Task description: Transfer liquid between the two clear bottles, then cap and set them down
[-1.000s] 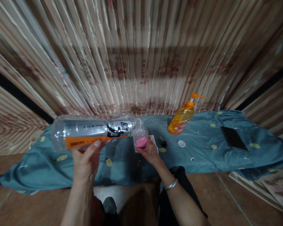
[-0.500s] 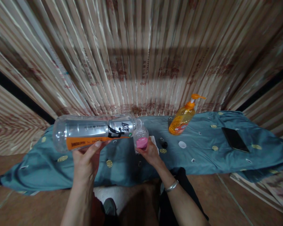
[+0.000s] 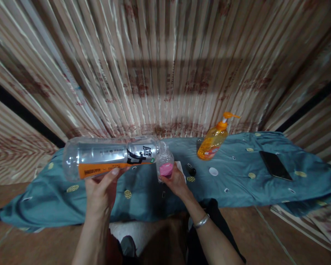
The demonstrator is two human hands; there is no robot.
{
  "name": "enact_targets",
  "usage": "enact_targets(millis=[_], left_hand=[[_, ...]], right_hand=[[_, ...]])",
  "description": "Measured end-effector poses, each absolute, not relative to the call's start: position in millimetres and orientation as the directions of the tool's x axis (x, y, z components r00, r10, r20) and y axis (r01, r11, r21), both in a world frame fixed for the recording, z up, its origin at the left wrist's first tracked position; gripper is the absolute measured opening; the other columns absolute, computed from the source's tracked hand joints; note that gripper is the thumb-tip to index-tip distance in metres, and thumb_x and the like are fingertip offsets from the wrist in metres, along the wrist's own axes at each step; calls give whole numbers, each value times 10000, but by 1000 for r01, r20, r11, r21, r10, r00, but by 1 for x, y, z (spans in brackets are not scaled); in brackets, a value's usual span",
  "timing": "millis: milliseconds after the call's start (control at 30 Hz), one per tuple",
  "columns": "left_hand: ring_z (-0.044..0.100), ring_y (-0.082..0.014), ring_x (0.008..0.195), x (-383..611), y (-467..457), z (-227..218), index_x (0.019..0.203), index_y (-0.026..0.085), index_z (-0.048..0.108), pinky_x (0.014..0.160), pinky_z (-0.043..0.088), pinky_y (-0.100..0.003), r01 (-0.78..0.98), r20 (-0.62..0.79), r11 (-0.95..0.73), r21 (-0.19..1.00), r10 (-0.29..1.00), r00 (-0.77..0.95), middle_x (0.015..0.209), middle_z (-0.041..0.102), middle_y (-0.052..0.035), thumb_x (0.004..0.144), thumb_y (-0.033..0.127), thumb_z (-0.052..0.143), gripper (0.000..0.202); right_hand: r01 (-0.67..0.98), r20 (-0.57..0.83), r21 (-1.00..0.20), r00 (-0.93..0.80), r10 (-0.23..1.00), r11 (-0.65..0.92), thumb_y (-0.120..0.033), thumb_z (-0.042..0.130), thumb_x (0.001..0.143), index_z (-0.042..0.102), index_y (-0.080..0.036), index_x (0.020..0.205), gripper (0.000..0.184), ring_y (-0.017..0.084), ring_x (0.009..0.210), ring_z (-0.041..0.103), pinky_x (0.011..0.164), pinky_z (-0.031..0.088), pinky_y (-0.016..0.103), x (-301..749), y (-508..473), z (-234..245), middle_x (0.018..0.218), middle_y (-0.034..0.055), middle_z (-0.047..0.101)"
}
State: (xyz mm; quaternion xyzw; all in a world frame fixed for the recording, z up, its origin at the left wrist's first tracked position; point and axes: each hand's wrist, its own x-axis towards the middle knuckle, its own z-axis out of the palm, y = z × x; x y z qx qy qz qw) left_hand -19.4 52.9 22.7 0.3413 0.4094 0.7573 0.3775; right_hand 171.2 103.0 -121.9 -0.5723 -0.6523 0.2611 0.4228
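Observation:
My left hand (image 3: 102,187) is wrapped round a large clear plastic bottle (image 3: 105,154) with a silver and orange label. It lies on its side in the air, its neck pointing right. That neck meets the mouth of a small clear bottle (image 3: 165,162) with a pink label, which stands close to upright. My right hand (image 3: 178,182) grips the small bottle low down from the right. A white sheet or tissue (image 3: 180,168) shows partly behind my right hand. Any liquid passing between the two bottles is too unclear to make out.
A pump bottle (image 3: 212,141) of orange liquid stands at the back right. A small black cap (image 3: 192,172) and a white round disc (image 3: 213,171) lie on the teal cloth (image 3: 237,191). Farther right is a dark phone (image 3: 275,165). A striped curtain (image 3: 165,73) hangs behind.
Both hands keep hold of their bottles in nearly the same pose. The whole view has shifted by a few pixels.

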Motion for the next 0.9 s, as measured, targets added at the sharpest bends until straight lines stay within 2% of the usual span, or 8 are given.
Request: enact_targets(millis=[467, 733, 900], left_hand=[[659, -190, 629, -18, 53, 25, 785, 225, 679, 707, 597, -424, -282, 219, -390, 877, 845, -489, 632, 681, 35, 464, 181, 819, 353], [664, -195, 664, -18, 53, 23, 762, 212, 689, 708, 593, -410, -295, 211, -381, 876, 854, -476, 651, 688, 20, 487, 189, 815, 304], [656, -190, 652, -18, 53, 23, 762, 211, 690, 694, 594, -407, -268, 218, -385, 883, 842, -493, 669, 694, 16, 498, 208, 810, 290]], right_hand=[[509, 264, -833, 21, 964, 217, -306, 762, 655, 483, -177, 1203, 628, 281, 1011, 647, 859, 523, 412, 170, 104, -122, 1044, 96, 675], [525, 226, -830, 9, 974, 188, -318, 751, 670, 484, -153, 1172, 593, 288, 992, 649, 852, 518, 421, 172, 103, -117, 1020, 108, 672], [532, 259, -819, 4, 966, 218, -333, 751, 674, 485, -156, 1174, 593, 277, 966, 654, 840, 518, 411, 172, 103, -119, 1003, 102, 673]])
